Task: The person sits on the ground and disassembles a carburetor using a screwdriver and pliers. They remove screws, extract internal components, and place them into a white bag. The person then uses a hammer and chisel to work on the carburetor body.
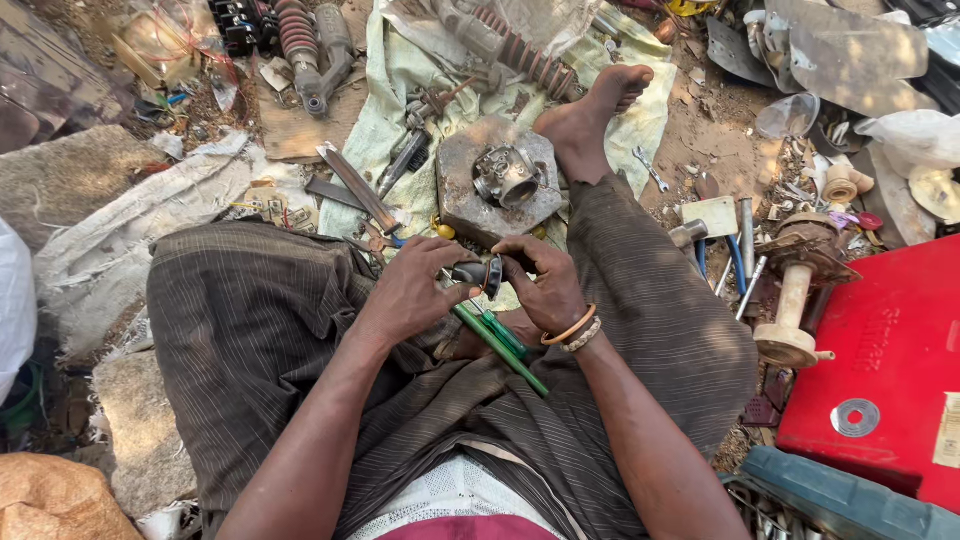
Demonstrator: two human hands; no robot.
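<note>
Watching the head feed here: the person is sitting cross-legged on the ground, and both hands are meeting over the lap. The left hand is gripping a small dark metal part from its left side, fingers curled around it. The right hand is clamping the same part from the right, with a green-handled screwdriver slanting down across the lap just under both hands; I honestly can't tell which hand is actually holding the screwdriver. The right wrist is wearing bangles. Just beyond the hands, a silvery carburetor body is sitting on a rusty metal plate, which is lying on a pale cloth, right beside the person's bare foot. A red box is sitting at the right edge of the ground.
</note>
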